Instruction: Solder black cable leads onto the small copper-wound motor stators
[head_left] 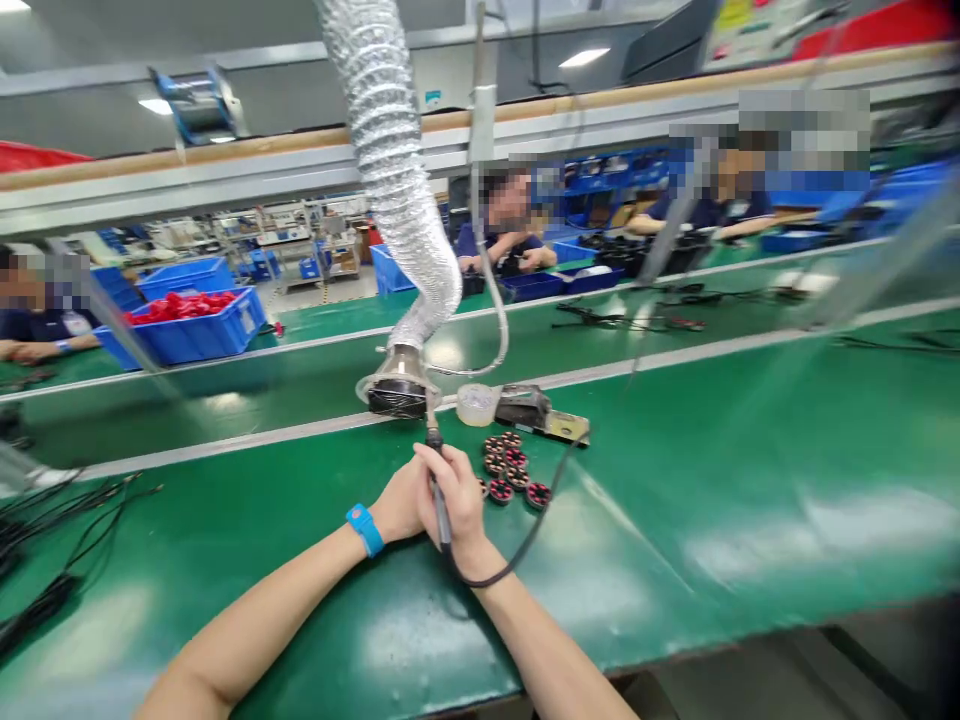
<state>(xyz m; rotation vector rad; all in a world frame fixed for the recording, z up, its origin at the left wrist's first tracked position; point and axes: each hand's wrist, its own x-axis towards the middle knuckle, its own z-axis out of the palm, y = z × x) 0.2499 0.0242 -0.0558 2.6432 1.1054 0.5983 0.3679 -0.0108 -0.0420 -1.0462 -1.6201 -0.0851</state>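
In the head view, the right hand (pixel 459 500) gripped a slim soldering iron with a dark handle and a metal shaft (pixel 440 510); its fingers were curled around the handle, the thumb lying along it. The iron stood over the middle part of a glossy green worktop (pixel 712 480), its shaft pointing toward the far edge and reaching the rim of a clear, flared hood with a dark mouth (pixel 397 398). The left hand (pixel 401 498), with a bright blue band (pixel 365 530) at its wrist, was drawn in against the right one; its fingers were mostly hidden, so whether they pinched anything could not be told.

A black cord (pixel 536 540) curved from the iron's lower end across the right wrist, then rose toward the far edge. Just beyond the right hand sat a cluster of small round black parts with red and copper-coloured windings (pixel 516 458). Near the far edge lay a roll of clear tape (pixel 477 405) and, beside it, a black device with a yellow-labelled end (pixel 523 406). A ribbed silver foil duct (pixel 390 130) came down to the hood. Thin black cables (pixel 45 600) lay toward the worktop's left end.
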